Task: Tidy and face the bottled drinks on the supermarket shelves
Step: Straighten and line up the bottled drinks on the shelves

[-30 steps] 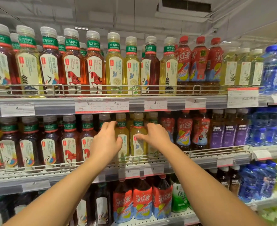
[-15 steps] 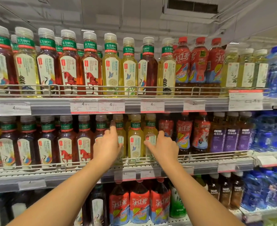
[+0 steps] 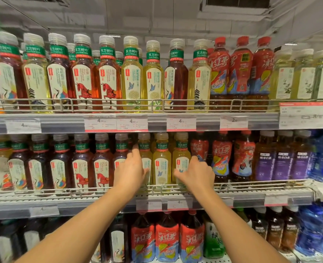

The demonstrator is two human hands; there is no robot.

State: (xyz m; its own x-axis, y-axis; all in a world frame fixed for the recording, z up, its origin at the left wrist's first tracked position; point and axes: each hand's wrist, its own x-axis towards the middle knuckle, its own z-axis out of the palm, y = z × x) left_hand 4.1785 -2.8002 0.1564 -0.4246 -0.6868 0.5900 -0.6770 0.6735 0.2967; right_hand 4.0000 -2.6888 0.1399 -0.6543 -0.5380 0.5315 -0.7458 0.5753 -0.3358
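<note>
Both hands on mid-shelf yellow tea bottles: left hand [image 3: 130,170] w/ leftmost bottle [image 3: 145,158], right hand [image 3: 198,173] w/ rightmost bottle [image 3: 181,158].

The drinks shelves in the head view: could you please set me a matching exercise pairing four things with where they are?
Things:
1. left hand
2. right hand
3. purple-labelled bottles
4. green tea bottle

Places:
A. bottom shelf, right of the red iced-tea bottles
B. middle shelf, on the leftmost yellow tea bottle
C. middle shelf, right of red bottles
D. middle shelf, on the rightmost yellow tea bottle

Pairs: 1-B, 2-D, 3-C, 4-A
</note>
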